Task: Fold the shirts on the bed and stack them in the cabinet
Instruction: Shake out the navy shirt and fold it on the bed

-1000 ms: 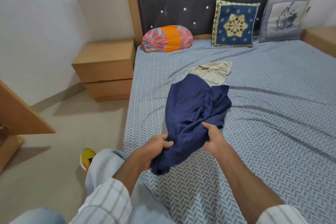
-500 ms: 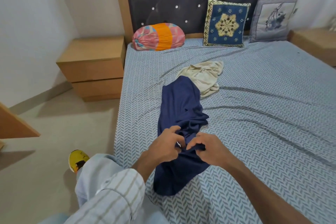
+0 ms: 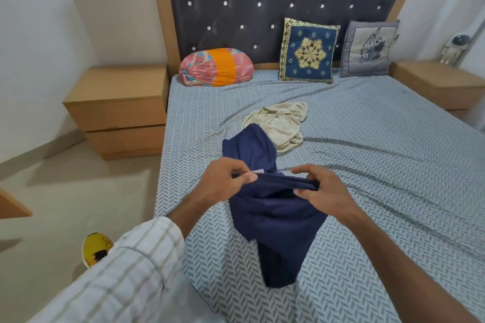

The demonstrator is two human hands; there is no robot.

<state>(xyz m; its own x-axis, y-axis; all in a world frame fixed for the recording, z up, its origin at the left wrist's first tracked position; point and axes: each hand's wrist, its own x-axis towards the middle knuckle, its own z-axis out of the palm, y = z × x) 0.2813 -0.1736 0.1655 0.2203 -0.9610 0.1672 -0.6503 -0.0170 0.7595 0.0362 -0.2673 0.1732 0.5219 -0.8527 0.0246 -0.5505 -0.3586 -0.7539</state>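
Observation:
A navy blue shirt (image 3: pixel 275 220) hangs crumpled above the near part of the bed (image 3: pixel 380 191), held up by both hands along one stretched edge. My left hand (image 3: pixel 225 183) pinches the left end of that edge, beside a small pale label. My right hand (image 3: pixel 320 191) grips the right end with curled fingers. The shirt's far part lies on the sheet. A cream shirt (image 3: pixel 280 126) lies crumpled just beyond it, near the middle of the bed.
A wooden nightstand (image 3: pixel 118 110) stands left of the bed, another (image 3: pixel 441 84) at the right with a small figurine on it. A round pink-orange bolster (image 3: pixel 215 67) and two cushions (image 3: pixel 308 50) lean on the padded headboard. A wooden corner (image 3: pixel 13 204) juts in at the far left.
Both hands, bunched together on the navy shirt, have moved apart and lifted it, stretching one edge between them. The view has tilted upward.

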